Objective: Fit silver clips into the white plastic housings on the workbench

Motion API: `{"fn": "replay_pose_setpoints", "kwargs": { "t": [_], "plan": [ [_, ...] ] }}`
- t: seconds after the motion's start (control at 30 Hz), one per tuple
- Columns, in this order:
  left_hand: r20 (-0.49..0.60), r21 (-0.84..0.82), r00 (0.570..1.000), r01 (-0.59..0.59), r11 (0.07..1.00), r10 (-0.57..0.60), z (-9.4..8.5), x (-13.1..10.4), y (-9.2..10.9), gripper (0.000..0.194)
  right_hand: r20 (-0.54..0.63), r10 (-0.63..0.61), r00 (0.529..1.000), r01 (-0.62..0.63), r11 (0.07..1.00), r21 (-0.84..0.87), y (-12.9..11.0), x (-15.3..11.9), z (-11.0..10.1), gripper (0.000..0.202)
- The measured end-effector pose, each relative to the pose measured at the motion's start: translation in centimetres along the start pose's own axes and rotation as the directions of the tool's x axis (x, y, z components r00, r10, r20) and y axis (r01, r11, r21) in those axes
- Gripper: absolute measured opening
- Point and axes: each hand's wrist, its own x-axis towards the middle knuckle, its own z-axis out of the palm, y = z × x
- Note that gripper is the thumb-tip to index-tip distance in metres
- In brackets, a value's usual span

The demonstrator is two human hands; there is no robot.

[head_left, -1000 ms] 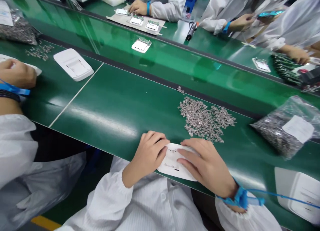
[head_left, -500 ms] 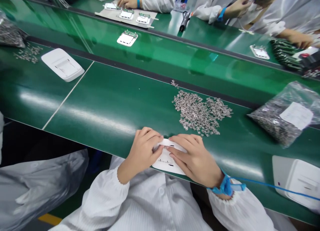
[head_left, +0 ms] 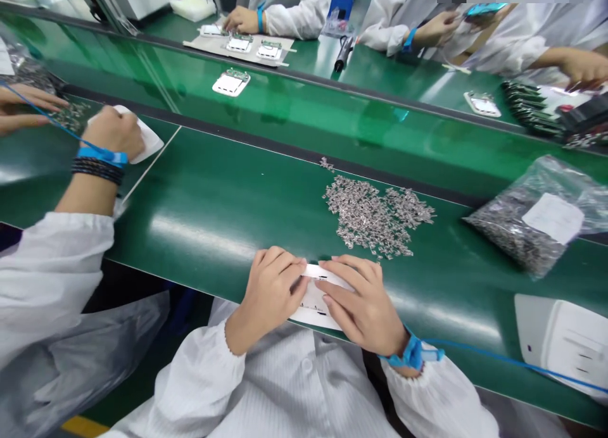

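Observation:
A white plastic cover [head_left: 319, 316] lies at the near edge of the green bench, between my two hands. My left hand [head_left: 273, 292] grips its left side, thumb inside and fingers curled over the far rim. My right hand [head_left: 363, 302] is on the right part of the cover, fingertips at the far rim and inner face, partly hiding it. Whether a small part is under my fingertips is too small to tell. Just beyond my hands lies a pile of small metal clips [head_left: 370, 213].
A clear bag of metal pieces [head_left: 532, 223] lies right, with stacked white covers [head_left: 577, 340] nearer me. At left, a co-worker's hand [head_left: 111, 134] is on another white cover [head_left: 149, 137]. A blue cord [head_left: 479, 349] runs right from my wrist. People work across the divider.
A co-worker's arms have come in from the left, one hand onto the white cover there, the other by the loose clips. My hands have barely moved on their cover.

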Motion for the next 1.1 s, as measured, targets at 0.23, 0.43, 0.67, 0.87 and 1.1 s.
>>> {"fn": "replay_pose_setpoints", "kwargs": {
  "t": [0.23, 0.43, 0.67, 0.87, 1.1],
  "plan": [
    [-0.129, 0.218, 0.991, 0.073, 0.973, -0.045, -4.1, -1.7, -5.4, 0.005, -0.592, 0.314, 0.743, -0.618, 0.66, -0.426, 5.7, -8.7, -4.5, 0.027],
    [-0.464, 0.345, 0.885, 0.226, 0.911, -0.044, -3.8, 0.7, -6.7, 0.02, -0.638, 0.611, 0.469, -0.854, 0.13, -0.503, 6.1, -15.4, -4.8, 0.059],
    [0.037, 0.06, 0.977, -0.213, 0.975, 0.211, 1.5, 1.0, 1.1, 0.016, -0.735, 0.568, 0.372, -0.866, -0.073, -0.495, 6.7, -17.1, -7.6, 0.064],
    [0.275, 0.049, 0.928, -0.274, 0.961, 0.25, 2.1, 1.1, 1.1, 0.017, -0.414, 0.607, 0.679, -0.73, 0.496, -0.47, 2.8, -11.7, -4.2, 0.037],
    [0.309, -0.101, 0.936, -0.146, 0.984, 0.17, 1.5, 1.4, 0.8, 0.029, -0.269, 0.436, 0.859, -0.408, 0.899, 0.157, -3.1, -0.7, -2.6, 0.011]
  ]
}}
